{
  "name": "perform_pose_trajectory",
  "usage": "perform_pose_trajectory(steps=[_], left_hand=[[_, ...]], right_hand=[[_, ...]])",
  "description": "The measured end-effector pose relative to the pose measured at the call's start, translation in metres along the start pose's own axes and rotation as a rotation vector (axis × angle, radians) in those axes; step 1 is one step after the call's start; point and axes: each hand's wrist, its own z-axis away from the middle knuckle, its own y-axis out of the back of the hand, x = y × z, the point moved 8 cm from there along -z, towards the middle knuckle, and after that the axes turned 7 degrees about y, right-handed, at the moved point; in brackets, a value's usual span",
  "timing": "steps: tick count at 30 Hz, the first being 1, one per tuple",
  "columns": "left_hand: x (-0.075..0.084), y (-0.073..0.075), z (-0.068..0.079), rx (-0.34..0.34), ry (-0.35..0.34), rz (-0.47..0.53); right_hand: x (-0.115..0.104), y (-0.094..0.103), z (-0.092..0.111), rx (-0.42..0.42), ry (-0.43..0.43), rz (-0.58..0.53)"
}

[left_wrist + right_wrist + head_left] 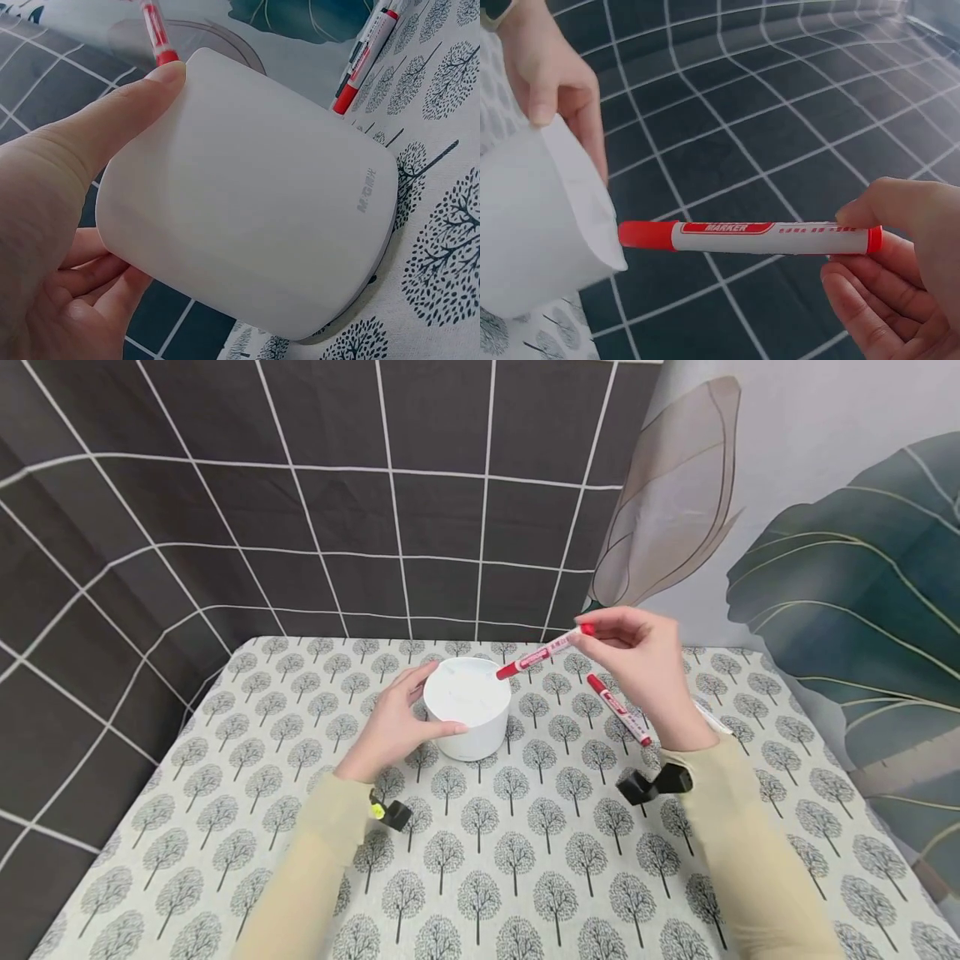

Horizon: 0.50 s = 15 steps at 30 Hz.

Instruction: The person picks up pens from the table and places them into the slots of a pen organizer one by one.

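A white round container (pixel 468 731) with grey lettering on its side stands on the cloth. My left hand (pixel 396 720) grips it from the left, the thumb (pixel 127 112) along its near side and the fingers behind. A red-and-white marker (pixel 757 238) is pinched by its tail end between the thumb and fingers of my right hand (pixel 637 664). Its red cap (pixel 507 671) points left and slightly down, at the container's right rim. What lies inside the container is hard to make out.
A second red-and-white marker (pixel 618 709) lies on the cloth right of the container. Another white pen-like item (pixel 712 718) shows partly behind my right wrist. The tree-patterned cloth (pixel 480 860) covers the table; a dark gridded curtain (pixel 442 518) hangs behind its far edge.
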Motion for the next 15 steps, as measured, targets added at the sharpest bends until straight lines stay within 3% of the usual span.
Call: perform_pose_trajectory(steps=[8,15], left_hand=[[0.0,0.001,0.0,0.002,-0.006,-0.007],[0.001,0.001,-0.001,-0.008,-0.02,0.004]], right_hand=[[0.014,-0.047,-0.014,-0.149,0.0,0.04],[0.024,-0.074,-0.018,-0.209,0.023,0.049]])
